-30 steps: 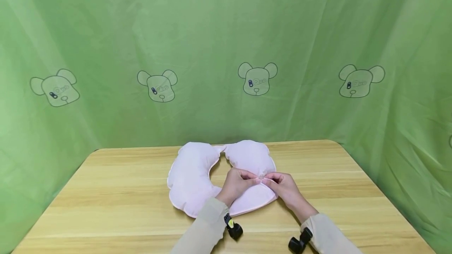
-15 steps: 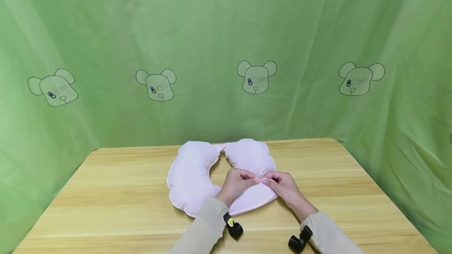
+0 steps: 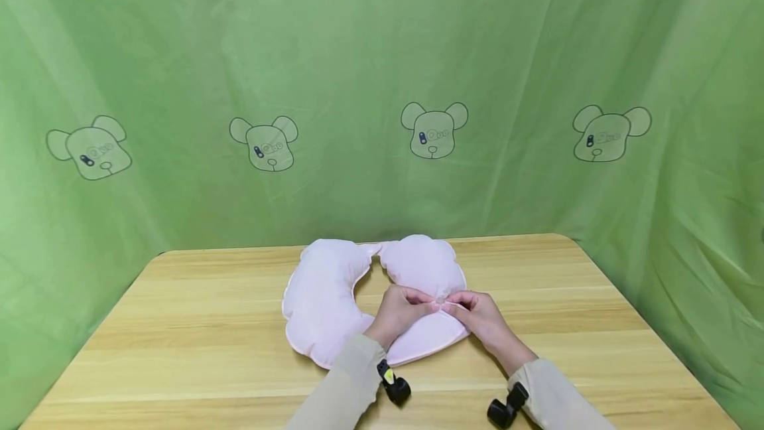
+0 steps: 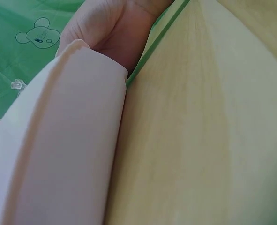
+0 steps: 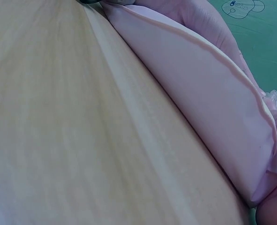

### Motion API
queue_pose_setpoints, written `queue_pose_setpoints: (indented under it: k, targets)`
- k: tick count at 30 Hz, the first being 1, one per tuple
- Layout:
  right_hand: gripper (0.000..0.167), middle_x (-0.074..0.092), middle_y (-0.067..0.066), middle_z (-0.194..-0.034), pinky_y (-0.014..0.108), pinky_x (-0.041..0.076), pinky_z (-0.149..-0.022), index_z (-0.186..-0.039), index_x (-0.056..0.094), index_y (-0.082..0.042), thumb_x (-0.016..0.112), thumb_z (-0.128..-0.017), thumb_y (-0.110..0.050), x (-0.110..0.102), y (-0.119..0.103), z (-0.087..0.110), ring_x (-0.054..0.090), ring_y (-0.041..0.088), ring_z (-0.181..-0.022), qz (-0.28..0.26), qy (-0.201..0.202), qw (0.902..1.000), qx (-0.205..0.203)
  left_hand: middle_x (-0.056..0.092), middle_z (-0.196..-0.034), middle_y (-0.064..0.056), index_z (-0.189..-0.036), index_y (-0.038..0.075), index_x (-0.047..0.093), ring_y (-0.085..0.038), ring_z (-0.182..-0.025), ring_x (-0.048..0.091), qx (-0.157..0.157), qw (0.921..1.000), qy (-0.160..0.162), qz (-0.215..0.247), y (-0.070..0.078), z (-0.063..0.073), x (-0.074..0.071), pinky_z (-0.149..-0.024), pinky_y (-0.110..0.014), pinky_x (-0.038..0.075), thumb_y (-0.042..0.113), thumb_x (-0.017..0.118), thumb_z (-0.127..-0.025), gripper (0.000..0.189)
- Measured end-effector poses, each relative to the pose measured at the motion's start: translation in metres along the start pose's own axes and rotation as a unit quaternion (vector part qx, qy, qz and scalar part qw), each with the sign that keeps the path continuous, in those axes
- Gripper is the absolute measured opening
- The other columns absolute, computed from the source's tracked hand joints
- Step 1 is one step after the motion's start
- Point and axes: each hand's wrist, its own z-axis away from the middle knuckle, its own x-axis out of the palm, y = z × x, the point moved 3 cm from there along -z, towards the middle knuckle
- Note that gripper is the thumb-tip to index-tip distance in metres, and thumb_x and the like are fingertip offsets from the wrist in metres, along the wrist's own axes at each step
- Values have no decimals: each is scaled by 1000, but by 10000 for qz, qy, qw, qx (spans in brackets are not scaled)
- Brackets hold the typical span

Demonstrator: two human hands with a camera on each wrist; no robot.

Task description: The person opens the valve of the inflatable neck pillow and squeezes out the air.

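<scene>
A pale pink U-shaped inflatable neck pillow lies on the wooden table, puffed out, its opening at the far side. On its right arm is a small clear plastic valve, also seen in the left wrist view as a clear valve. My left hand pinches beside the valve from the left, thumb and index finger together. From the right my right hand pinches the same spot, fingertips almost meeting the left ones. The pillow's near edge fills much of the right wrist view and hides part of both hands.
The light wooden table extends to both sides of the pillow. A green curtain with printed bear heads hangs behind and around it. Black wrist cameras are strapped over beige sleeves.
Both hands keep their pinch at the valve, and the pillow stays in place. Between the first frame and now the head view shifts very slightly.
</scene>
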Motion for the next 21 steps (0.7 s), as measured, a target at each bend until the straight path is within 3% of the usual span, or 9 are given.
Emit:
queue_pose_setpoints:
  k: [5,12,21]
  targets:
    - [16,66,-3,-80,16,45,-67,-88,66,11,68,-85,-5,1,0,0,54,4,-79,84,19,9999,66,71,-71,-1,-78,2,75,0,-64,58,-26,10000,-4,-8,-1,0,0,-62,-17,49,12,80,-74,12]
    - [12,68,2,-82,17,46,-66,-87,67,7,68,-85,-5,0,1,-1,54,4,-79,-15,-55,10000,77,71,-71,0,-78,3,75,0,-64,58,-104,9999,2,-46,-1,0,0,-62,-16,48,13,80,-74,12]
    - [17,67,2,-82,17,46,-67,-91,65,13,67,-85,-4,0,2,-1,54,4,-79,7,-112,9999,1,71,-71,0,-78,4,76,0,-65,58,-86,9999,-9,-118,-4,0,0,-62,-17,48,15,80,-74,13]
